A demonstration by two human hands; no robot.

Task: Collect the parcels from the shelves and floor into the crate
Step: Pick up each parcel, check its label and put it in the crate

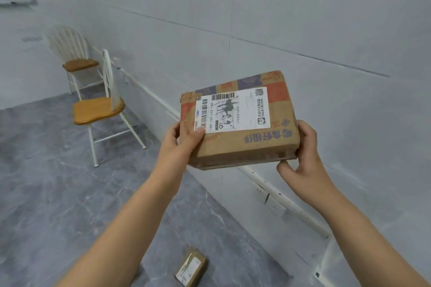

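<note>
I hold a flat brown cardboard parcel [242, 137] with a white shipping label in front of me, above the floor. My left hand [179, 144] grips its left edge, thumb on the label's corner. My right hand [303, 158] grips its right near corner from below and the side. A second, smaller brown parcel [191, 268] with a white label lies on the grey floor below, between my forearms. No crate or shelf is in view.
Two white chairs with wooden seats stand along the wall, one near [98, 109] and one farther back [79, 64]. A white wall with a baseboard rail [275, 191] runs along the right. Grey marble-patterned floor [46, 193] spreads to the left.
</note>
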